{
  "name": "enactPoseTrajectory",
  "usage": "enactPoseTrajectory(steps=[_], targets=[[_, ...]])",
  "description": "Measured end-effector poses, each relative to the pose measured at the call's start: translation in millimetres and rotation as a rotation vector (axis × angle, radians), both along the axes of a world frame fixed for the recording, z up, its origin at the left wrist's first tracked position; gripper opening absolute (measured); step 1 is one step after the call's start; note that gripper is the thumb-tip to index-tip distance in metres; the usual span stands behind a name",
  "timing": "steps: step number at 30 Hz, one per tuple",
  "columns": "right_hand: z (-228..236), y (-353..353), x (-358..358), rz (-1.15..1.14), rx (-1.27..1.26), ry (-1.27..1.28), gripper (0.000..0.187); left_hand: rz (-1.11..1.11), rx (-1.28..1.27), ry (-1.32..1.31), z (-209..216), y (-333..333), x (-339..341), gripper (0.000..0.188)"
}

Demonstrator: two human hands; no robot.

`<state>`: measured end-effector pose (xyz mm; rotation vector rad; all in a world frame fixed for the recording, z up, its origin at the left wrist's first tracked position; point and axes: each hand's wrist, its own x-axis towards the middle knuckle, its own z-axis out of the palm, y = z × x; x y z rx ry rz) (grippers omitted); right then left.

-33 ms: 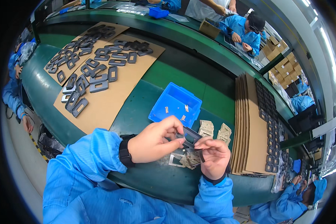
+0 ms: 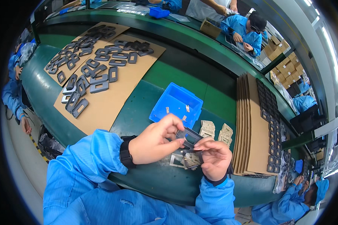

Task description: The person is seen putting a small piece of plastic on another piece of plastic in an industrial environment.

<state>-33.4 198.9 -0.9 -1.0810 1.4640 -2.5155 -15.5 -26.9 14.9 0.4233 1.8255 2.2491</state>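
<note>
My left hand (image 2: 157, 140) pinches the near-left end of a dark grey plastic frame (image 2: 190, 137) with a rectangular window. The fingers of my right hand (image 2: 216, 157) are closed on the frame's other end. A thin dark strip (image 2: 193, 151) shows just below the frame by my right fingers; what it is, I cannot make out. Under the hands lie a loose heap of small beige pieces (image 2: 191, 161) and a thin pale rectangular frame (image 2: 175, 160). Beyond them stands a blue plastic bin (image 2: 162, 104) with a few small pale pieces inside.
Two stacks of beige pieces (image 2: 207, 128) lie right of the bin. Many dark plastic frames (image 2: 112, 74) cover a cardboard sheet (image 2: 112, 103) at left. Upright cardboard sheets (image 2: 244, 150) and rows of dark frames (image 2: 272, 138) stand at right. Co-workers (image 2: 244, 32) sit across the bench.
The grey frame has tilted slightly between my hands, and the thin dark strip now appears more edge-on. My fingers have shifted a little; both hands keep their grip.
</note>
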Motion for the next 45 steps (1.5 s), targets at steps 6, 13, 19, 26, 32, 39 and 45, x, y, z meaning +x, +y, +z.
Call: enactPoseTrajectory(steps=[6, 13, 19, 26, 32, 39, 45], targets=[[8, -1, 4, -0.060, 0.220, 0.177, 0.055, -0.098, 0.161, 0.046, 6, 5, -1, 0.044], [11, 1, 1, -0.216, 0.101, 0.130, 0.055, -0.179, 0.317, -0.183, 6, 2, -1, 0.043], [28, 19, -2, -0.581, 0.562, 0.493, 0.057, -0.171, 0.379, -0.354, 8, -1, 0, 0.039], [41, 15, 5, -0.700, 0.918, 0.720, 0.055, -0.173, 0.293, -0.386, 8, 0, 3, 0.040], [42, 13, 6, -0.678, 0.948, 0.739, 0.054, -0.184, 0.306, -0.368, 10, 0, 5, 0.041], [40, 16, 5, -0.648, 0.909, 0.705, 0.057, -0.170, 0.282, -0.314, 8, 0, 7, 0.040], [40, 18, 1, -0.641, 0.944, 0.736, 0.058, -0.163, 0.189, -0.294, 12, -1, 5, 0.040]])
